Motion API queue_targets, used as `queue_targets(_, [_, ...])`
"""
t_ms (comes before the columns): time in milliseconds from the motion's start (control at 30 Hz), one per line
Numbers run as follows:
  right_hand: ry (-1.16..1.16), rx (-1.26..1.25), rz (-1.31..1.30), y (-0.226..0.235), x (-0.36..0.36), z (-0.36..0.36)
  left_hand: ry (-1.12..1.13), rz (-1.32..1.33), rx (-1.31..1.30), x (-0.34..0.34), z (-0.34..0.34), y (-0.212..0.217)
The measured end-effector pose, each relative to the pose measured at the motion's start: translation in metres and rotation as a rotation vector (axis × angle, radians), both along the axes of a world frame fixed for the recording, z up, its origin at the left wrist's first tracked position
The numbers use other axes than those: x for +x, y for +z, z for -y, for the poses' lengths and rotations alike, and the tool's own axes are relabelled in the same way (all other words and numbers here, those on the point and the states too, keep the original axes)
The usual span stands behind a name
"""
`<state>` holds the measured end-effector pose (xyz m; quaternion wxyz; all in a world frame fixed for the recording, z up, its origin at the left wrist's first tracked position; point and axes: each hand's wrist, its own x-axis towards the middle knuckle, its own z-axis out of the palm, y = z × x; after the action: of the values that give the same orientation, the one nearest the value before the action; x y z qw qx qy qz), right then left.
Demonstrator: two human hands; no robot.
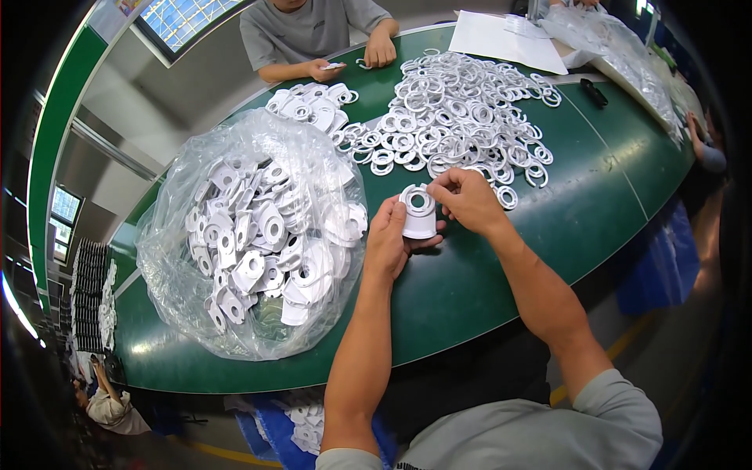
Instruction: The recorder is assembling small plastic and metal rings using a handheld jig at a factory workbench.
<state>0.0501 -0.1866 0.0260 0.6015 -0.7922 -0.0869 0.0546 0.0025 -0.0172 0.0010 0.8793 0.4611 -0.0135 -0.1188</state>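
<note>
My left hand (388,239) is closed round a white plastic bracket (421,225) with a round hole near its top. At the upper right of that bracket, the fingers of my right hand (472,199) pinch a white plastic ring (417,196), which lies against the bracket round the hole. How far the ring is seated I cannot tell. Beyond my hands spreads a heap of loose white rings (462,117). To my left a clear plastic bag (168,251) lies open, full of similar white brackets (251,266).
The green table (439,313) curves round in front of me. Across it a person in a grey shirt (313,35) handles white parts beside a smaller pile of brackets (313,110). A white sheet (501,39), plastic wrapping (603,39) and a small black object (594,92) lie at the far right.
</note>
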Motion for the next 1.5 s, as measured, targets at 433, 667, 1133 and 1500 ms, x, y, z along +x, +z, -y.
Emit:
queue_targets(433, [0.079,-0.282,0.334,-0.019,-0.011,-0.012,0.181,0.243,0.35,-0.005,0.009,-0.005])
queue_targets(667, [0.164,-0.211,0.215,0.003,-0.018,-0.013,0.337,0.372,0.496,-0.01,0.005,0.002])
queue_targets(1133, [0.335,0.289,-0.504,0.003,0.0,0.011,0.196,0.07,0.578,-0.008,-0.006,0.009])
queue_targets(1500, [0.338,0.22,-0.307,-0.004,-0.005,0.002,0.154,0.16,0.471,-0.005,-0.011,0.009])
